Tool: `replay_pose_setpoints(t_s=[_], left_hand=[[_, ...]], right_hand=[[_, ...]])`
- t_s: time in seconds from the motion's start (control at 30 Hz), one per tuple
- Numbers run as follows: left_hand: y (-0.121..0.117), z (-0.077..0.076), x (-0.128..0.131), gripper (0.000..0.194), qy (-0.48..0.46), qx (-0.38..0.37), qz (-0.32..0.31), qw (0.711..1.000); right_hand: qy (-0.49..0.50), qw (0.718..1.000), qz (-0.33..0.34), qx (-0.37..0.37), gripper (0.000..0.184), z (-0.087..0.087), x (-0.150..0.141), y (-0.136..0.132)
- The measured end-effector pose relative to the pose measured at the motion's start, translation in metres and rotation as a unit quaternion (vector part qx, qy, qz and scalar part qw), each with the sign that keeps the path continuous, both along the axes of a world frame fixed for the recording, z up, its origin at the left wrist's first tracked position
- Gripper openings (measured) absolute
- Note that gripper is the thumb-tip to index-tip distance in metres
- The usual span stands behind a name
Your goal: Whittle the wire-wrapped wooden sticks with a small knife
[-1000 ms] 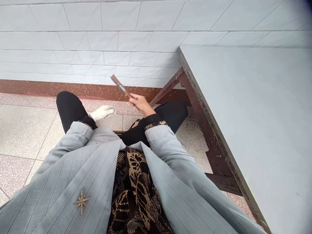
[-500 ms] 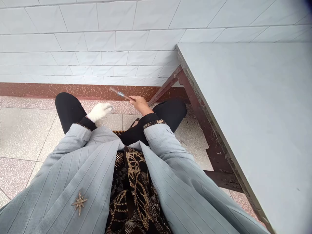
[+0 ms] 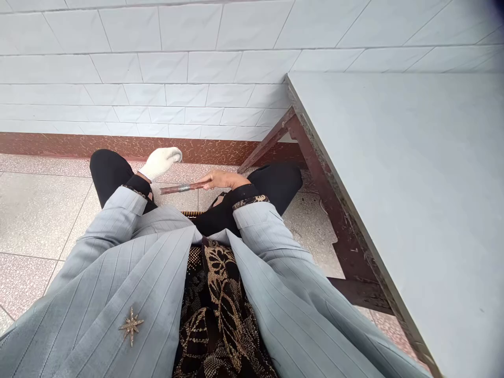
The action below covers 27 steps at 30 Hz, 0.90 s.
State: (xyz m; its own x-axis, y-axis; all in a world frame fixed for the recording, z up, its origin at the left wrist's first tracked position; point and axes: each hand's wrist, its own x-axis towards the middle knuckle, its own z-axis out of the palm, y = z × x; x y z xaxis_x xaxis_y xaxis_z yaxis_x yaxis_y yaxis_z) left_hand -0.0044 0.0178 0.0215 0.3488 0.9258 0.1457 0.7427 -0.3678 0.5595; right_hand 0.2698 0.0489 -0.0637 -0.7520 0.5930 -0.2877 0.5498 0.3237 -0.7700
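Whereas the brown rod (image 3: pixel 179 188) pointed up toward the wall a moment ago, it now lies nearly level, its free end aimed left, low over the floor between the knees. The right hand (image 3: pixel 222 180) is bare and has swung round with it, and holds the rod's near end in a narrow grip, palm down, fingers stretched along the shaft. The left hand (image 3: pixel 159 163) wears a white knit glove and has lifted higher, up by the left knee. Its fingers are bunched together and nothing shows in them. It stands near the rod but apart from it, with no contact between the two hands.

The rod is short and looks like dark wood or rusty metal, with a silver band (image 3: pixel 183 187) around its middle, possibly wrapped wire; the picture is too small to tell. Both forearms are in a grey pinstripe jacket (image 3: pixel 118 252) with a gold star brooch (image 3: pixel 130 325) on its left front, open over a black and gold leaf-print top (image 3: pixel 220 310). Knees in black trousers (image 3: pixel 112 170) stick out ahead. On the right sits a grey table (image 3: pixel 394 184) on a brown metal frame (image 3: pixel 338 220), its edge chipped. Behind are a white tile wall (image 3: pixel 157 68) and a brown speckled skirting (image 3: pixel 118 147). No brand, label or writing can be read.
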Motion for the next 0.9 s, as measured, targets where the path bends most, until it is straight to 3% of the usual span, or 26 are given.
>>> replay_pose_setpoints(t_s=[0.07, 0.13, 0.2, 0.3, 0.4, 0.5, 0.6, 0.73, 0.9], left_hand=[[0.005, -0.009, -0.002, 0.022, -0.077, -0.037, 0.012, 0.996], [0.005, -0.024, -0.002, 0.019, -0.135, -0.093, 0.041, 0.986], [0.0, -0.042, 0.002, 0.016, -0.154, -0.159, 0.072, 0.972], [-0.014, -0.063, 0.011, 0.018, -0.19, -0.229, 0.018, 0.954], [-0.025, -0.069, 0.017, 0.021, -0.242, -0.25, -0.062, 0.935], [-0.029, -0.066, 0.015, 0.023, -0.241, -0.234, -0.083, 0.938], [-0.028, -0.062, 0.008, 0.026, -0.185, -0.19, -0.087, 0.96], [-0.027, -0.052, 0.003, 0.03, -0.019, -0.092, -0.06, 0.994], [-0.024, -0.029, 0.002, 0.032, 0.212, 0.016, -0.056, 0.976]], right_hand=[[0.063, 0.994, 0.031, -0.078, 0.045, 0.003, -0.002, -0.003], [0.149, 0.981, 0.017, -0.12, 0.054, 0.006, -0.004, -0.004], [0.246, 0.961, -0.066, -0.105, 0.059, 0.007, -0.005, -0.004], [0.323, 0.916, -0.228, -0.068, 0.058, 0.005, -0.007, 0.0], [0.303, 0.889, -0.339, -0.052, 0.054, 0.001, -0.008, 0.005], [0.263, 0.885, -0.383, -0.032, 0.053, 0.0, -0.008, 0.008], [0.176, 0.901, -0.396, 0.005, 0.052, 0.001, -0.006, 0.009], [0.042, 0.919, -0.38, 0.093, 0.047, 0.0, -0.003, 0.01], [-0.082, 0.937, -0.304, 0.149, 0.041, 0.0, 0.0, 0.005]])
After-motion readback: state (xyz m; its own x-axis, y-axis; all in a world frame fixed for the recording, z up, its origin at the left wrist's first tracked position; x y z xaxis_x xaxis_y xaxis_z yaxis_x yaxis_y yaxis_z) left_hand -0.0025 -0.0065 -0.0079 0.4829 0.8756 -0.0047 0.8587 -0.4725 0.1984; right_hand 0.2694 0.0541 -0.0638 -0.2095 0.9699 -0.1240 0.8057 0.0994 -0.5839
